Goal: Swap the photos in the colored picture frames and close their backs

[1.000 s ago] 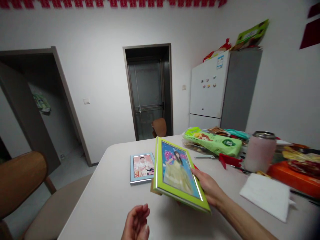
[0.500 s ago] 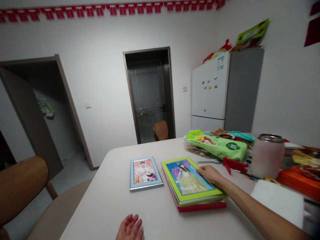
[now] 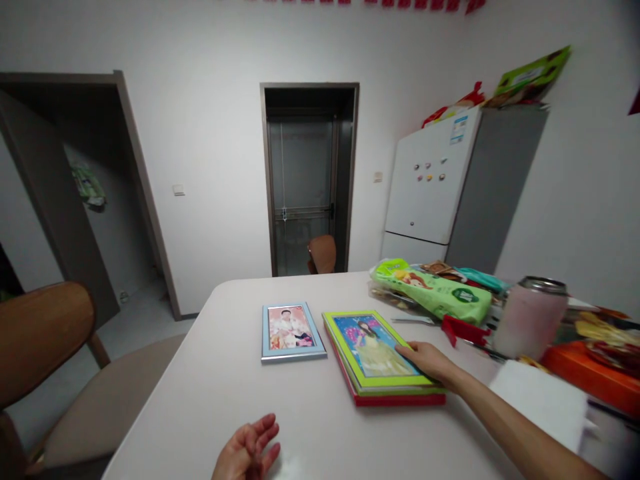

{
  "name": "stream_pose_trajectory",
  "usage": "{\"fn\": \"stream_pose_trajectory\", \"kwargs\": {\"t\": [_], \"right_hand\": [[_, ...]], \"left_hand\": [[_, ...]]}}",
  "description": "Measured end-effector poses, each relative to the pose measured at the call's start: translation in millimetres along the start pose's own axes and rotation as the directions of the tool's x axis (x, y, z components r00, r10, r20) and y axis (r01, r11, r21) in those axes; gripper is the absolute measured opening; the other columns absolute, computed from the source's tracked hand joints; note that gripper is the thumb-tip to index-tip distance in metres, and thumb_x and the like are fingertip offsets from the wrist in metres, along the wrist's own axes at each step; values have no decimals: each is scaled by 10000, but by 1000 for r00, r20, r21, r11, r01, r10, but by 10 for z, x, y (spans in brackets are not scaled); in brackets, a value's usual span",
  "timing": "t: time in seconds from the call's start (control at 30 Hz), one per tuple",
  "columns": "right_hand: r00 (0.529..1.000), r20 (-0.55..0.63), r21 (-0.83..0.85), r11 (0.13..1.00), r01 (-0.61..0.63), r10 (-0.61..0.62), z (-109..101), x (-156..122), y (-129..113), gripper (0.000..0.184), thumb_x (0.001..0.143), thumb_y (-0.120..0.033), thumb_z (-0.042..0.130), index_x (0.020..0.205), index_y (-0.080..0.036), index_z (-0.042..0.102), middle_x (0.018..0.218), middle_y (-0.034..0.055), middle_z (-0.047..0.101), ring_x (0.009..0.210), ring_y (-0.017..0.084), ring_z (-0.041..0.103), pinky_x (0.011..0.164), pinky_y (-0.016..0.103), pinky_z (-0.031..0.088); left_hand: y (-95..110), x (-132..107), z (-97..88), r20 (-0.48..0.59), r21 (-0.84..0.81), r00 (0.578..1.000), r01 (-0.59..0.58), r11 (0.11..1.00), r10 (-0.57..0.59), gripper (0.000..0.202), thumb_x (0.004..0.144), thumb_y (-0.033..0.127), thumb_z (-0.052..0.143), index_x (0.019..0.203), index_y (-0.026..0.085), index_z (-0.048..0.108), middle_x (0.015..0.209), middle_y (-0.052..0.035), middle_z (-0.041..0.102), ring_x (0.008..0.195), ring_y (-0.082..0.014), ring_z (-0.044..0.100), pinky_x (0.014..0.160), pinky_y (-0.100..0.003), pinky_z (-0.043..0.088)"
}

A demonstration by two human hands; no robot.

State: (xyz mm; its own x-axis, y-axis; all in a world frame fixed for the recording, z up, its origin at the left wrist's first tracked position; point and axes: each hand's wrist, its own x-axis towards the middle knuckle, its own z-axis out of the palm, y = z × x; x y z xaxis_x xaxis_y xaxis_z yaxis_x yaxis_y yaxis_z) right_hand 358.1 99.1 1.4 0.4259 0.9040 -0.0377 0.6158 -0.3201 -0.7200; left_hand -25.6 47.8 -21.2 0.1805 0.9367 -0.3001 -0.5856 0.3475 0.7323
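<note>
A wooden chair [image 3: 47, 347] with a padded seat stands at the far left, left of the table [image 3: 200, 400], with a dark doorway [image 3: 90, 193] behind it. A switch [image 3: 179, 190] is on the wall to the right of that doorway.

At the near edge, the left hand [image 3: 245, 452] is over the table, palm turned up to the right, its fingers released and loosely bent. Farther off and a little to the right, the blue frame [image 3: 293, 333] lies flat on the table, picture side up. In the far wall, beyond the table, is a second doorway [image 3: 311, 193], with the back of another chair [image 3: 323, 253] in front of it.

Right of the blue frame and apart from it, the green frame [image 3: 373, 350] lies picture side up on top of a stack; a red piece [image 3: 400, 401] shows at the bottom. The right hand [image 3: 430, 363] comes in from the near right and touches the right side of the green frame, fingers over its edge; whether they grasp it or only rest there, I cannot tell.

Behind, on the right, stands the fridge [image 3: 425, 190]. On the table's right side are a green pack [image 3: 440, 290], a red clip [image 3: 465, 331], a pink cup [image 3: 530, 323], white paper [image 3: 543, 403] and an orange box [image 3: 593, 373].
</note>
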Motion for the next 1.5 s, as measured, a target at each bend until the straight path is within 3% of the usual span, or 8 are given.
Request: {"fn": "stream_pose_trajectory", "kwargs": {"t": [0.17, 0.27, 0.43, 0.6, 0.73, 0.93, 1.2, 1.5], "right_hand": [[999, 38, 59, 998, -23, 21, -17, -94, -23, 269, 707, -337, 496, 662, -128, 658, 581, 53, 650, 568, 180, 583, 528, 247, 395], [999, 23, 121, 992, -43, 41, -32, -173, -4, 264, 755, -334, 479, 769, -113, 623, 696, 39, 638, 624, 158, 577, 572, 265, 430], [976, -201, 250, 968, -33, 86, 76, -305, 164, 297, 799, -309, 448, 1047, -149, 479, 1043, 53, 518, 877, 165, 527, 733, 365, 447], [903, -407, 302, 953, -6, 135, 270, -319, 328, 314, 803, -294, 436, 1085, -161, 471, 1109, 74, 511, 963, 178, 502, 821, 382, 402], [878, -461, 294, 956, 19, 124, 308, -327, 349, 359, 768, -254, 413, 1092, -138, 514, 1103, 81, 561, 1017, 180, 497, 887, 276, 351], [856, -507, 249, 968, 36, 98, 239, -78, 338, 368, 743, -237, 387, 1064, -143, 540, 1065, 67, 589, 980, 180, 521, 857, 259, 358], [848, -530, 198, 975, 104, 17, 198, 222, 298, 343, 753, -258, 386, 1020, -126, 556, 1027, 89, 597, 966, 198, 512, 851, 269, 333], [804, -582, 284, 957, 64, 120, 158, 36, 297, 430, 794, -233, 293, 1175, -59, 390, 1025, 142, 561, 931, 197, 498, 831, 299, 335]], "left_hand": [[78, -52, 157, -5, 91, 998, -62, 994, 62, 220, 455, 138, 671, 429, 149, 452, 940, -85, 587, 969, -238, 513, 770, -310, 414], [84, -54, 234, 10, 188, 994, -113, 976, 113, 229, 457, 126, 672, 430, 155, 446, 726, 4, 572, 724, -126, 551, 694, -242, 435], [-19, 131, 376, 72, 297, 995, -83, 951, 64, 210, 453, 131, 657, 451, 168, 450, 547, 69, 476, 541, -73, 478, 587, -201, 439], [-357, 434, 969, 41, 386, 999, -47, 921, 34, 91, 572, 154, 618, 593, 183, 534, 708, 30, 568, 789, -141, 545, 753, -281, 430], [-761, 559, 1538, 106, 453, 994, -82, 888, 38, 144, 716, 259, 542, 856, 226, 547, 946, 5, 575, 937, -161, 520, 803, -305, 407], [-1032, 947, 1910, 120, 491, 987, -154, 857, 108, 133, 750, 226, 511, 882, 220, 526, 933, 13, 579, 949, -153, 513, 883, -284, 357], [-994, 1306, 2003, 176, 505, 981, -166, 847, 87, 106, 791, 187, 445, 819, 193, 547, 780, 20, 590, 784, -129, 560, 775, -241, 428], [-762, 1033, 1543, 130, 576, 991, -90, 812, 18, 209, 670, 138, 604, 863, 174, 534, 850, -7, 582, 752, -107, 566, 744, -231, 416]]}}
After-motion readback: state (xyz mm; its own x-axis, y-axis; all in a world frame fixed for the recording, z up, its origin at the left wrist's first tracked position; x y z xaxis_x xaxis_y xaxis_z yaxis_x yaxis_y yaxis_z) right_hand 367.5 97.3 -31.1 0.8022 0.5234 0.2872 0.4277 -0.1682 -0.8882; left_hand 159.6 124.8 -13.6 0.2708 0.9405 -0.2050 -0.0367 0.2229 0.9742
